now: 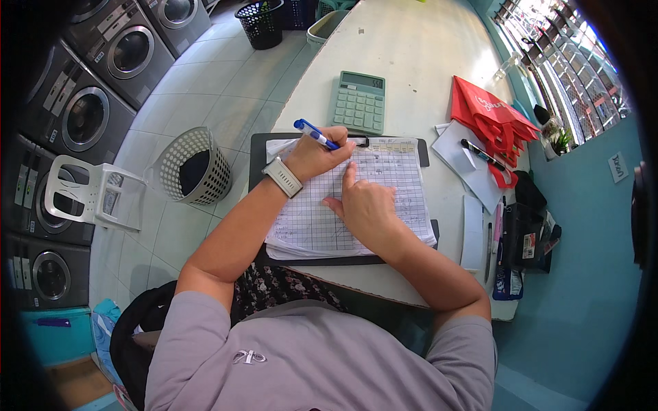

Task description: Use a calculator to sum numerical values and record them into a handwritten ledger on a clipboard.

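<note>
My left hand (318, 154), with a light watch on its wrist, holds a blue and white pen (314, 134) near the top of a gridded paper sheet (308, 221) that bears handwriting. The pen's tip is hidden by the fingers. My right hand (367, 208) rests on the same sheet, index finger extended towards the left hand and thumb apart, holding nothing. The sheet tops a stack of papers on a dark clipboard (259, 154), under its black clip (363, 142). A green calculator (360, 103) lies just beyond the clipboard.
On the white table (411, 51), a red bag (488, 113), white papers (465, 164), a black marker (480, 154), pens and a black box (524, 236) lie at right. A perforated basket (216, 177), a white plastic chair (100, 192) and front-loading machines (85, 118) stand at left.
</note>
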